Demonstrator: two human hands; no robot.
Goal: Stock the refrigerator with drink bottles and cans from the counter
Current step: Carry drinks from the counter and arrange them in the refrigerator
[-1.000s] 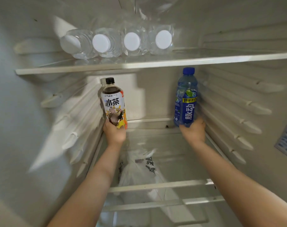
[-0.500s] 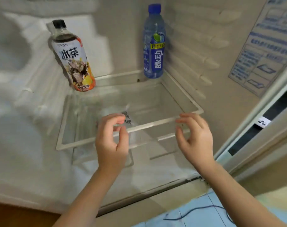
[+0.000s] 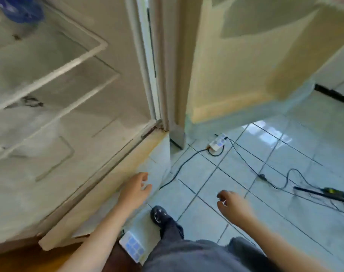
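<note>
Left grip (image 3: 135,190) and right grip (image 3: 234,205) hang in front of the open refrigerator (image 3: 128,75), fingers loosely curled, holding nothing. The blue bottle (image 3: 20,12) stands on the glass shelf (image 3: 69,67) at top left. Only its base shows, cut off by the frame edge. Its label is too blurred to read.

A white power strip (image 3: 218,143) lies on the pale tiled floor (image 3: 304,134), black cables (image 3: 184,164) trailing from it
</note>
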